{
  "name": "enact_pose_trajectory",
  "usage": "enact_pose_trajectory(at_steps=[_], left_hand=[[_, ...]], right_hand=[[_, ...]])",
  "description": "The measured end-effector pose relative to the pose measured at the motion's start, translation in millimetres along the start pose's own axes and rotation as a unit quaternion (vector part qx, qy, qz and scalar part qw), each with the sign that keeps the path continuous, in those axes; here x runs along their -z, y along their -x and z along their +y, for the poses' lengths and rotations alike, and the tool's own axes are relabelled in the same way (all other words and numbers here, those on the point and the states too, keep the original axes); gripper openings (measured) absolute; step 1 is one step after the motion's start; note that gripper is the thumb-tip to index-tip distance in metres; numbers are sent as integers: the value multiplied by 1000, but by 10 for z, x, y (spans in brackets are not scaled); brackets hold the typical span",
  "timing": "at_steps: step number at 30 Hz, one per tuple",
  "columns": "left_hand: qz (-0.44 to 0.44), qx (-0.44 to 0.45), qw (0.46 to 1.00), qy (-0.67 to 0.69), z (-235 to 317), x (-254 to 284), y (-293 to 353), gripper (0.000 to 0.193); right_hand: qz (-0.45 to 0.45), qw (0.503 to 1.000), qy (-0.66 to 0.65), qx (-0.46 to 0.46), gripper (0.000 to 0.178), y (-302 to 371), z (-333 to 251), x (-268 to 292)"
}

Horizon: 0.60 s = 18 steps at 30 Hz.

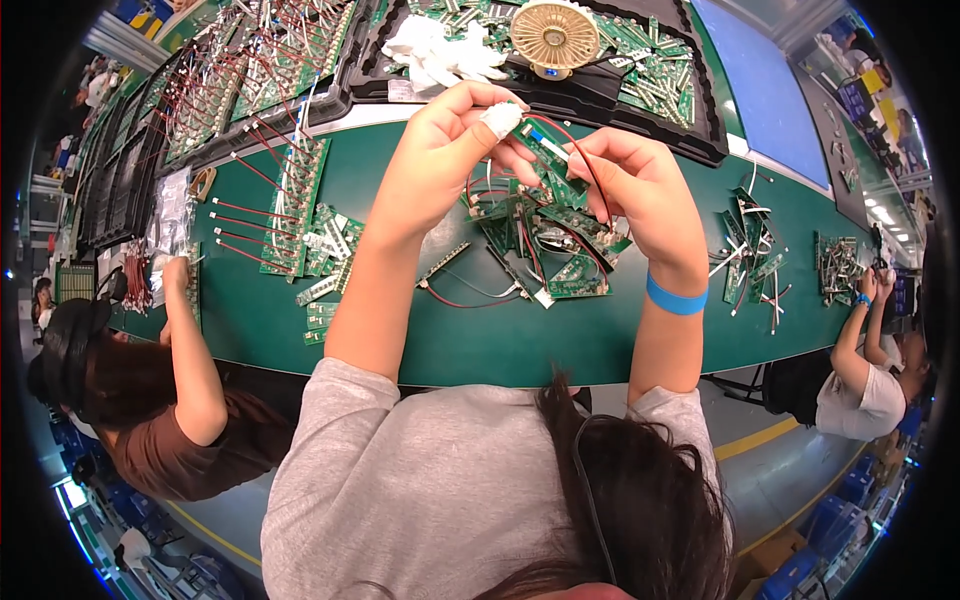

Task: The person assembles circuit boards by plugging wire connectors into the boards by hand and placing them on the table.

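A narrow green circuit board [553, 168] with a white-and-blue flat cable [547, 141] is held up between my hands. My left hand [445, 150] pinches its upper left end, and white wrapping covers the thumb tip. My right hand [645, 190] is closed at the board's right end, fingers curled close to the flat cable. A red wire [562, 128] arcs from the board's top end down to my right fingers. Just below, a loose pile of wired boards [520, 225] lies on the green table [470, 345]. A blue band [677, 297] circles my right wrist.
A small gold fan [555, 40] and white gloves [440, 50] sit at a black tray [708, 115] of boards. Boards with red wires [295, 205] stand left; more wired boards [750, 245] lie right. Co-workers sit on both sides, including one in a brown shirt [165, 440].
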<state>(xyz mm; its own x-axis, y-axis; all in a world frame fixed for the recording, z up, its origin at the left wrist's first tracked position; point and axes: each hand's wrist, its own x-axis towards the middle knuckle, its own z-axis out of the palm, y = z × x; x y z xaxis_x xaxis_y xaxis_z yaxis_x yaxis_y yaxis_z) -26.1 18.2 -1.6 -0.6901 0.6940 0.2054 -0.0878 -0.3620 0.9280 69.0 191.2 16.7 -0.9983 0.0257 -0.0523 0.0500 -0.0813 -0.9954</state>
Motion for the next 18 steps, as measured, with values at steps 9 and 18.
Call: enact_pose_trajectory(at_steps=[9,18], left_hand=[[-1,-5,1000,-6,-10,-24,-6,25],[-4,-12,1000,-11,-27,-16,-1,25]], right_hand=[[5,1000,2,11,13,-6,16,-3],[7,1000,15,19,13,-5,20,-3]])
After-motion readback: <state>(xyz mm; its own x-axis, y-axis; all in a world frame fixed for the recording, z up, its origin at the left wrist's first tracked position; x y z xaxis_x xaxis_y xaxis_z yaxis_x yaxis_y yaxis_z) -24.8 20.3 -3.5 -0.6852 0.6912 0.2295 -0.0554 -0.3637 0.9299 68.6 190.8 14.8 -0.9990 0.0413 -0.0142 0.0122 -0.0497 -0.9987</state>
